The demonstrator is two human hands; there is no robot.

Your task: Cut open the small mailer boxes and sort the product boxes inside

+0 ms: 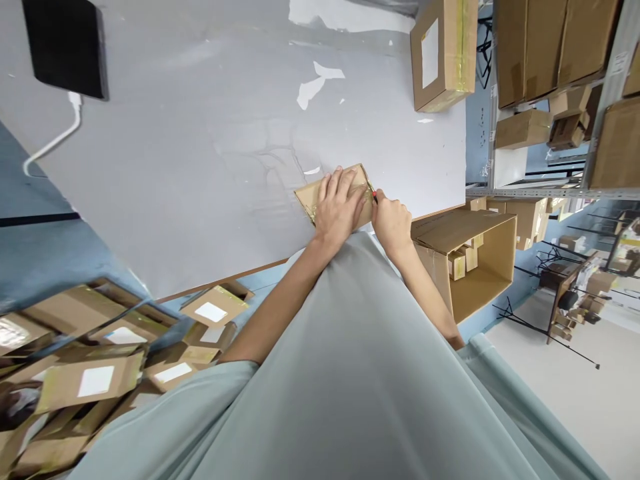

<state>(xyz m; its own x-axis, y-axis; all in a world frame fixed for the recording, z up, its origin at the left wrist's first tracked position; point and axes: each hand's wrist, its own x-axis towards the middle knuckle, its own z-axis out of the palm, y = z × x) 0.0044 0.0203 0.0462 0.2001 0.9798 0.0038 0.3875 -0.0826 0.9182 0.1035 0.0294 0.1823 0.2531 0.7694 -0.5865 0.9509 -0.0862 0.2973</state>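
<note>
- Workroom: blue floor [45, 173] around a pale grey table [175, 167]; metal shelving [550, 192] stacked with brown cartons stands beyond the table's right side.
- Carton pile [85, 393]: many boxes, several with white labels, heaped at the near left beside the table; their state of handling cannot be told from here.
- Large open box [460, 228]: at right, just beyond the table's near edge; its open side shows a few small boxes [470, 259] within.
- Taped carton [455, 57]: at the table's far right; yellowish tape runs along it, a white label is on one side, and it appears closed.
- Tablet-like device [65, 43]: dark-faced, at the far left; a white cable [76, 123] leads from its near end.
- Small flat carton [309, 195]: at the near edge of the table, right of its middle, slightly turned; tape glints on it, no flap stands raised, and its contents are not in view; the work on it appears unfinished, though how much of its right edge has been dealt with cannot be told.
- Left hand [339, 205]: fingers extended, laid over the carton's top.
- Right hand [393, 223]: curled round a red-tipped tool [375, 196] at the carton's right edge; the tip is too small to identify.
- Paper scraps [320, 81]: white, lying farther back.
</note>
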